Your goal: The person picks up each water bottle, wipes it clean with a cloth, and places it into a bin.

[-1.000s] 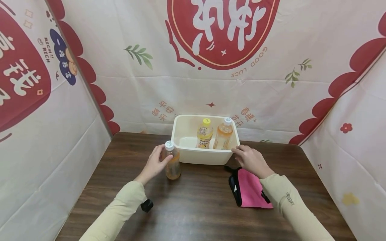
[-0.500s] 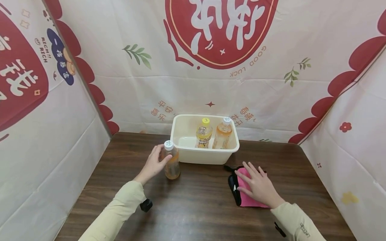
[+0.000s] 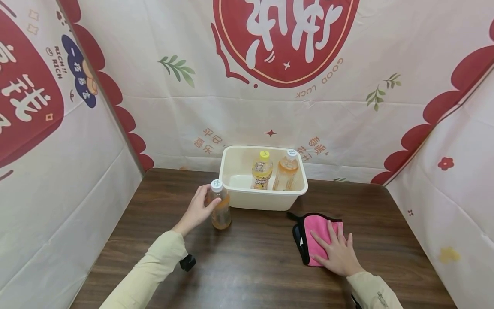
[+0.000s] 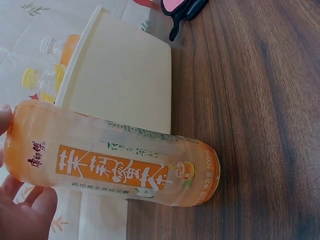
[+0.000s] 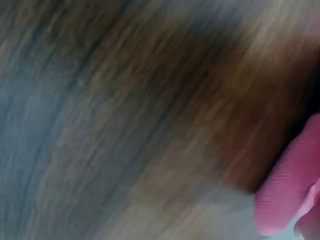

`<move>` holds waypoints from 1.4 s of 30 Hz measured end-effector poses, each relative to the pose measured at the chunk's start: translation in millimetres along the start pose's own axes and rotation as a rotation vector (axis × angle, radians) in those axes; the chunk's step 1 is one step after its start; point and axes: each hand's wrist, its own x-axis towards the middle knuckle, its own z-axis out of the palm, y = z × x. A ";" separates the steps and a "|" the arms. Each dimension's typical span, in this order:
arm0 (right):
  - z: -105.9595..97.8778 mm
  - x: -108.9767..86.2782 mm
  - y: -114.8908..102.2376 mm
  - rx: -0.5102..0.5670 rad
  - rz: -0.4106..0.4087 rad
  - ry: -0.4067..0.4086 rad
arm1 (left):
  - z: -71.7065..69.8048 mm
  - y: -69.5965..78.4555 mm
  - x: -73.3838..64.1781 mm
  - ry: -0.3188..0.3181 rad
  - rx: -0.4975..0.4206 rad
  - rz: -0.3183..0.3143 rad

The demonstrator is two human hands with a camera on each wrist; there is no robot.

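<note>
My left hand [image 3: 197,211] grips an orange-labelled drink bottle [image 3: 221,210] with a white cap around its upper part. The bottle stands upright on the table, just in front of the cream bin's left end; the left wrist view shows its label [image 4: 112,167] and the thumb and fingers around its shoulder. My right hand [image 3: 338,254] lies with fingers spread on a pink cloth item [image 3: 316,229] with black edging and a black tab. Its exact kind is unclear. In the blurred right wrist view, a finger [image 5: 282,200] shows at lower right.
The cream plastic bin [image 3: 266,199] stands at the table's back. Inside it, a yellow-capped bottle [image 3: 262,171] and a white-capped orange bottle [image 3: 286,171] stand in the middle and right. Behind the dark wooden table [image 3: 247,266] hangs a printed white curtain [image 3: 154,128].
My right hand has left the bin's right front corner and moved toward me, down onto the pink cloth item. My left hand stays on the bottle, which has not visibly moved.
</note>
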 end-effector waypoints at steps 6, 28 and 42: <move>4.6 0.8 3.8 0.084 0.032 -0.084 | 0.0 -0.4 1.3 0.002 0.016 0.022; 28.6 -2.0 11.6 0.186 0.025 0.047 | 1.7 -1.6 -0.5 0.009 0.041 0.065; 29.6 4.2 5.8 0.207 0.099 0.140 | 1.1 -2.5 -0.5 0.007 0.043 0.043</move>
